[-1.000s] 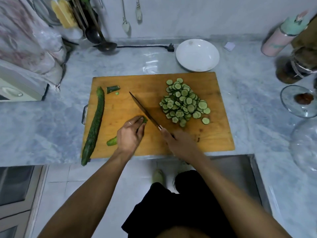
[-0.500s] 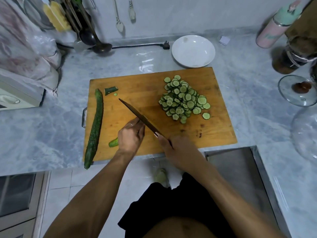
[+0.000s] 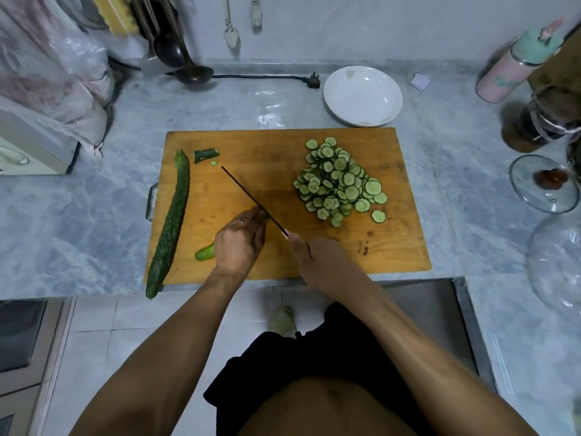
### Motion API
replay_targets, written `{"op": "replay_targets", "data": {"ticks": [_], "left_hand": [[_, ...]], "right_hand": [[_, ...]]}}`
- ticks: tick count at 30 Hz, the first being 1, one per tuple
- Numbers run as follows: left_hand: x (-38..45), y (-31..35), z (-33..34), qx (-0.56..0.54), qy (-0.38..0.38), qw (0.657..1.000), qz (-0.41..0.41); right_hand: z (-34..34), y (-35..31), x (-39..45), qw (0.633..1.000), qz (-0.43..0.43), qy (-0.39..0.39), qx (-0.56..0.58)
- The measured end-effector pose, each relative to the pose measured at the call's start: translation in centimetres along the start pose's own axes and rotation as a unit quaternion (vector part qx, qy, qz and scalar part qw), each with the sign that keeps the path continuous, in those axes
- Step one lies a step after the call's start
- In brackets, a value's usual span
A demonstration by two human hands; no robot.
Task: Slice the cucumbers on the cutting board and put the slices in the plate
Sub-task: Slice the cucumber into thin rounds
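Observation:
A wooden cutting board (image 3: 393,247) lies on the marble counter. My left hand (image 3: 240,240) holds down a short cucumber piece (image 3: 205,253) near the board's front; only its light green end shows. My right hand (image 3: 317,256) grips the handle of a knife (image 3: 251,199), whose blade lies against my left fingertips. A heap of cucumber slices (image 3: 341,182) sits on the right half of the board. A whole cucumber (image 3: 171,221) lies along the left edge, a cut stub (image 3: 206,154) near its top. A white plate (image 3: 363,95) stands behind the board.
A ladle (image 3: 188,72) and hanging utensils are at the back left, with a plug and cord (image 3: 311,80) beside them. A pink bottle (image 3: 515,62), a dark jar (image 3: 534,121) and glass lids (image 3: 544,184) crowd the right side. A covered appliance (image 3: 41,121) stands left.
The cucumber piece under my left hand has grown shorter and the knife has shifted left along it. The view has shifted a little.

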State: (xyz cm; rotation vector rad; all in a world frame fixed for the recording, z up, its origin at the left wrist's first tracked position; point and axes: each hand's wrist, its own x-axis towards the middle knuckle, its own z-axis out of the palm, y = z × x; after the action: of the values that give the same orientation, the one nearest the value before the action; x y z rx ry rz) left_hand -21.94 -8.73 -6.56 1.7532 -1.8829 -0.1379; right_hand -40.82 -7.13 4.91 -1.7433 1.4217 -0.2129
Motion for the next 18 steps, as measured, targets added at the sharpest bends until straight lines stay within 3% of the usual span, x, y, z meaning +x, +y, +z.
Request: {"op": "replay_targets", "data": {"ticks": [8,18], "left_hand": [[-0.1,0.1,0.3,0.012,0.039,0.999,0.021],[-0.1,0.5,-0.2,-0.026,0.022,0.999,-0.013]], "right_hand": [[0.9,0.2,1.3,1.000,0.015,-0.015,-0.012],[0.7,1.3,0.7,1.000,-0.002,-0.025,0.004]]}}
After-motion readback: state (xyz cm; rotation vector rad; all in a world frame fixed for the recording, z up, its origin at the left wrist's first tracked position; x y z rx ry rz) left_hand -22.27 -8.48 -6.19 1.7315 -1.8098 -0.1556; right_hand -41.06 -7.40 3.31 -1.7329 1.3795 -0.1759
